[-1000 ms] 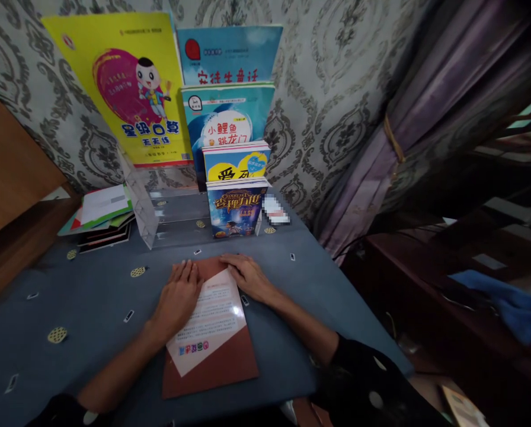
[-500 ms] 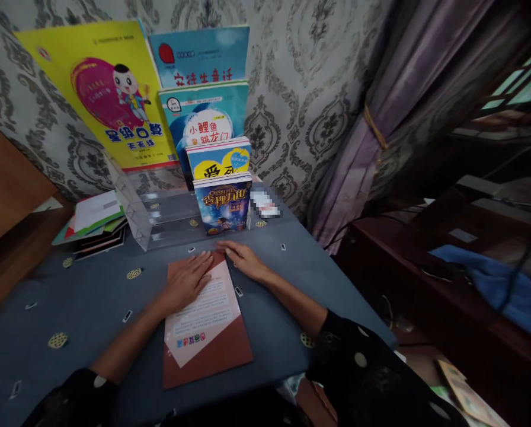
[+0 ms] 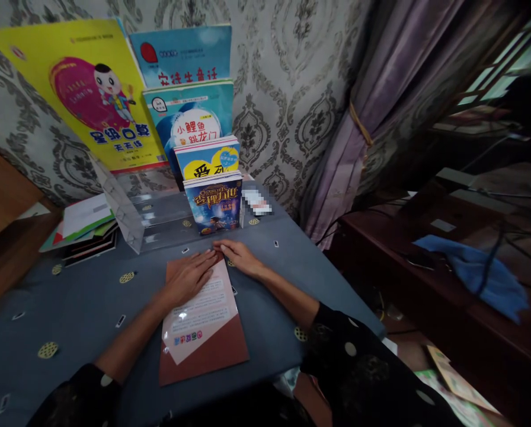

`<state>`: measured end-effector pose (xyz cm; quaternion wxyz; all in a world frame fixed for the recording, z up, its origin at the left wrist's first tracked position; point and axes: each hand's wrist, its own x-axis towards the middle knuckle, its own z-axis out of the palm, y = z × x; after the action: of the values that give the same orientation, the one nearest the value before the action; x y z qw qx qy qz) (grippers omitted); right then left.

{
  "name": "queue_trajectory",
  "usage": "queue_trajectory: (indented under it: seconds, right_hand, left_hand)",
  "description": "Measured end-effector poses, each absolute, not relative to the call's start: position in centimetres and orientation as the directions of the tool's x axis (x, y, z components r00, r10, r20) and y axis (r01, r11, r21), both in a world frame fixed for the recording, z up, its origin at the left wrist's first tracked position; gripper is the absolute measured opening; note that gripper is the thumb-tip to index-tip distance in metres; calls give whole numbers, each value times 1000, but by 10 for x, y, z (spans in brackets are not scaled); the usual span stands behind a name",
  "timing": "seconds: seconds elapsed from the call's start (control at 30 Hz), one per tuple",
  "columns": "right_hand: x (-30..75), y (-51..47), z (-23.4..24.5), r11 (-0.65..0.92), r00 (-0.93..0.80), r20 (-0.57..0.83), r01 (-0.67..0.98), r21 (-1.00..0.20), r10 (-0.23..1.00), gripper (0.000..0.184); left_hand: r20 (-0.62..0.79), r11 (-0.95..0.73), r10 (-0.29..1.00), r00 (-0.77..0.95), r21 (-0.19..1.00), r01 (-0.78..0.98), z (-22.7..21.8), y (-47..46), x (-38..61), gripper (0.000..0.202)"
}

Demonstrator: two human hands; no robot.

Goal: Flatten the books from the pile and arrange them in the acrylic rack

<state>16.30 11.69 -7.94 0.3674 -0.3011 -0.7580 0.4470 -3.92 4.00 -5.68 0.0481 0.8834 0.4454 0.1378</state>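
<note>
A thin book (image 3: 216,347) with a reddish-brown cover and a pale printed panel lies face up, its top pointing toward the stand. Its printing is upside down from my side. My left hand (image 3: 191,277) rests flat across the upper part of the cover, fingers stretched out. My right hand (image 3: 239,256) is at the top right corner, thumb and fingers closed about it. Just beyond the hands stands a dark blue book (image 3: 216,204), upright in a clear stepped stand (image 3: 127,216).
Behind stand a yellow workbook (image 3: 83,101), a teal book (image 3: 159,118) and other upright books. A stack of books (image 3: 90,222) lies left on the blue tablecloth (image 3: 83,296). At right are a purple curtain (image 3: 336,148) and a dark red surface with a blue cloth (image 3: 474,273).
The view has shifted slightly, so the stand and books sit farther left. The right fingers have drawn in at the book's corner. My left hand stays on the cover.
</note>
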Motion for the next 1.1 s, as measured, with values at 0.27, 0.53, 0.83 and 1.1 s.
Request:
queue_trajectory:
  seconds: [0.27,0.53,0.83,1.1]
  right_hand:
    - [163,100,-67,572,-546,383,227,-788,745,34]
    - [164,104,-68,528,-485,378,219,-821,789,34]
    - [159,120,-83,349,-389,300,61,-935,871,35]
    - [162,117,-80,375,-366,314,110,-920,876,36]
  left_hand:
    - [196,-595,802,564,200,778,-56,44,-43,45]
    - [269,-580,802,533,140,803,-61,69,-49,42]
    - [314,-602,779,542,134,787,-59,76,-32,38]
    - [281,-611,782,557,166,774,-58,76,-35,39]
